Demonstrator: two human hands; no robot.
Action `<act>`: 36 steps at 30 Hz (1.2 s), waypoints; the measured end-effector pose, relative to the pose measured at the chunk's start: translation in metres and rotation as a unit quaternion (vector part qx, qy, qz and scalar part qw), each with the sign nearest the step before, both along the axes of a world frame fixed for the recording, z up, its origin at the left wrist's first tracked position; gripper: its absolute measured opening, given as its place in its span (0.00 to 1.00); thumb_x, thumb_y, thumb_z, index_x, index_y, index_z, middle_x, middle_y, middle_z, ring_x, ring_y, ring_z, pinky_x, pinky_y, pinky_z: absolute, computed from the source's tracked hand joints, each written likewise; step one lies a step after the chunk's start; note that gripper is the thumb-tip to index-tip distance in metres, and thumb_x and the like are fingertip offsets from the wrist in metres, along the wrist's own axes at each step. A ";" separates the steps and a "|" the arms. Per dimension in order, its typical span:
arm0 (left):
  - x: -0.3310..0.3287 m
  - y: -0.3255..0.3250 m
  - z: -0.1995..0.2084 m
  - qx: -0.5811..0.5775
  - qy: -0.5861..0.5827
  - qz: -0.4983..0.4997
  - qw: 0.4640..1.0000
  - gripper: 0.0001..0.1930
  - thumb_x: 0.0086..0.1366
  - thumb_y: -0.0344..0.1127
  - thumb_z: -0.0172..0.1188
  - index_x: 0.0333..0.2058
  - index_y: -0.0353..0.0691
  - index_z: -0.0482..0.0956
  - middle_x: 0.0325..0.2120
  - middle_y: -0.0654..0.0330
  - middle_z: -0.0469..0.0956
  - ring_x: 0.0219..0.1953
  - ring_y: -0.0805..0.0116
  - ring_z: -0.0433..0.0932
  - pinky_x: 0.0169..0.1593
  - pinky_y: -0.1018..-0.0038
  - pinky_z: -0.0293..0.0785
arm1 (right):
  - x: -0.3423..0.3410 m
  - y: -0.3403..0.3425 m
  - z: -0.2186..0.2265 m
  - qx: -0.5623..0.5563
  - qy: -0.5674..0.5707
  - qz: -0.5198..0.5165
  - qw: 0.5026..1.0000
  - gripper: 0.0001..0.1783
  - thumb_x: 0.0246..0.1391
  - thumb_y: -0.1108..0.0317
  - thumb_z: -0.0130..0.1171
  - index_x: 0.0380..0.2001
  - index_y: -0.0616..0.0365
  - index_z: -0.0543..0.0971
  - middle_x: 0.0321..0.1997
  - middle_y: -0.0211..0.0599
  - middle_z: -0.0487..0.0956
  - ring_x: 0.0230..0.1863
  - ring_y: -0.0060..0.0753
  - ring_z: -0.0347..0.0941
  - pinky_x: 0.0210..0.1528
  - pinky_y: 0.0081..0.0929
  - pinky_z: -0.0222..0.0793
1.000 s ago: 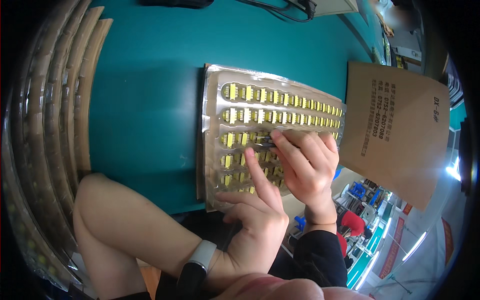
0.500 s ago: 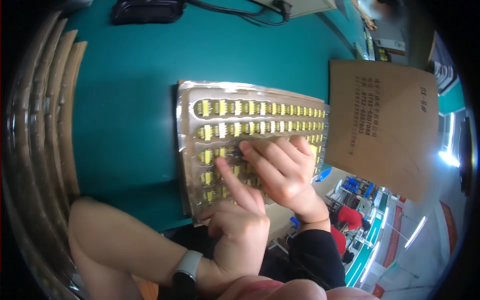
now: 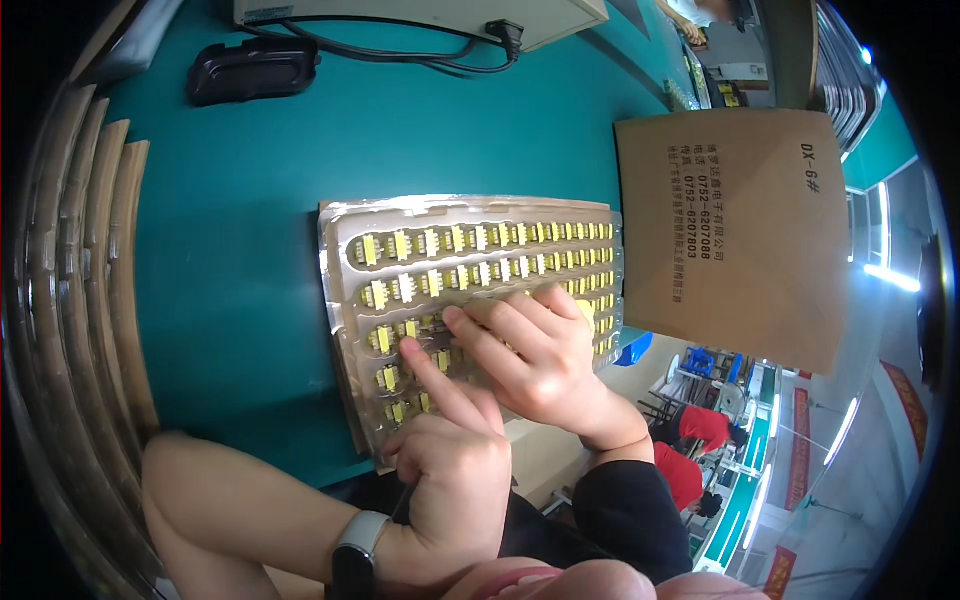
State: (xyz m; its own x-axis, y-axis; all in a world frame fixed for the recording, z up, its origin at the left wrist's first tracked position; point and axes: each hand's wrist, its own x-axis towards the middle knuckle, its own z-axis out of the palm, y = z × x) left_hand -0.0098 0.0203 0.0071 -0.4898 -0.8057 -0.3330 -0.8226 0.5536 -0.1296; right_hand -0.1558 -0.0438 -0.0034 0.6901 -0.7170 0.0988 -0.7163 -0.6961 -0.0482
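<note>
A clear plastic tray holds rows of small yellow coil components with metal pins, like little transformers. My left hand, with a grey-banded watch on its wrist, stretches its index finger to a component in the third row; its other fingers curl and look empty. My right hand reaches over the tray from the right. Its fingers are bent and drawn together, the tips low at the third row beside the left fingertip. Whatever lies between those tips is hidden. The right hand covers part of the lower rows.
Layered brown trays or boards stand along the left. A cardboard box is to the right of the tray. At the back are a black shallow dish, a beige device and its black cable. People in red work far right.
The whole view has shifted, so the tray and box appear lower and further left, and more of the beige device shows. Both hands keep nearly the same place over the third row.
</note>
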 end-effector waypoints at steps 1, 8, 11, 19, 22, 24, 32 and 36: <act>0.000 -0.001 0.000 -0.001 -0.007 -0.007 1.000 0.14 0.71 0.37 0.52 0.50 0.38 0.80 0.62 0.33 0.76 0.23 0.49 0.81 0.18 0.67 0.57 | 0.000 -0.001 -0.001 0.000 -0.004 0.000 1.000 0.24 0.45 0.60 0.65 0.43 0.66 0.85 0.40 0.34 0.81 0.35 0.29 0.77 0.37 0.29 0.64; 0.008 -0.007 0.008 -0.019 -0.028 -0.049 0.998 0.14 0.73 0.37 0.50 0.48 0.39 0.80 0.60 0.36 0.79 0.22 0.53 0.82 0.20 0.69 0.66 | 0.005 -0.002 0.001 -0.006 -0.011 -0.002 1.000 0.24 0.44 0.60 0.66 0.43 0.65 0.85 0.39 0.33 0.81 0.34 0.28 0.77 0.36 0.28 0.64; 0.008 -0.005 0.004 -0.015 -0.029 -0.044 0.999 0.13 0.73 0.37 0.50 0.48 0.40 0.81 0.59 0.37 0.80 0.23 0.53 0.83 0.20 0.70 0.67 | 0.001 0.001 -0.003 -0.006 -0.016 0.000 1.000 0.24 0.41 0.64 0.67 0.44 0.64 0.85 0.40 0.32 0.82 0.33 0.26 0.77 0.35 0.28 0.63; 0.010 -0.004 0.004 -0.028 -0.041 -0.071 0.996 0.12 0.72 0.36 0.51 0.47 0.40 0.80 0.58 0.37 0.81 0.22 0.53 0.82 0.20 0.69 0.68 | 0.003 0.003 -0.004 -0.014 -0.032 -0.019 0.999 0.22 0.38 0.70 0.70 0.42 0.62 0.87 0.39 0.31 0.84 0.33 0.27 0.77 0.35 0.28 0.63; 0.008 -0.002 0.002 -0.034 -0.038 -0.057 0.997 0.11 0.72 0.36 0.51 0.45 0.40 0.80 0.58 0.37 0.81 0.21 0.52 0.81 0.20 0.69 0.68 | 0.000 0.002 -0.005 -0.011 -0.019 -0.001 1.000 0.23 0.39 0.68 0.66 0.43 0.64 0.86 0.42 0.33 0.83 0.34 0.25 0.77 0.35 0.28 0.63; 0.008 -0.003 0.003 -0.030 -0.034 -0.061 0.997 0.12 0.73 0.37 0.51 0.45 0.40 0.81 0.58 0.37 0.81 0.21 0.52 0.81 0.20 0.69 0.68 | 0.000 0.001 -0.005 -0.010 -0.021 0.001 1.000 0.23 0.39 0.68 0.66 0.43 0.64 0.86 0.42 0.32 0.83 0.34 0.25 0.77 0.35 0.27 0.63; 0.010 0.000 0.001 -0.049 -0.030 -0.050 0.997 0.08 0.68 0.34 0.54 0.37 0.36 0.78 0.59 0.30 0.78 0.18 0.70 0.65 0.23 0.68 0.63 | 0.005 -0.002 -0.003 -0.007 -0.007 0.014 1.000 0.22 0.39 0.68 0.66 0.41 0.63 0.86 0.41 0.32 0.83 0.34 0.26 0.77 0.35 0.27 0.63; 0.010 -0.001 0.001 -0.045 -0.021 -0.051 0.997 0.08 0.69 0.34 0.53 0.38 0.36 0.78 0.58 0.30 0.79 0.17 0.68 0.66 0.24 0.67 0.65 | 0.005 -0.002 -0.002 -0.003 -0.003 0.009 1.000 0.22 0.38 0.69 0.66 0.41 0.64 0.86 0.42 0.33 0.84 0.34 0.26 0.77 0.35 0.27 0.63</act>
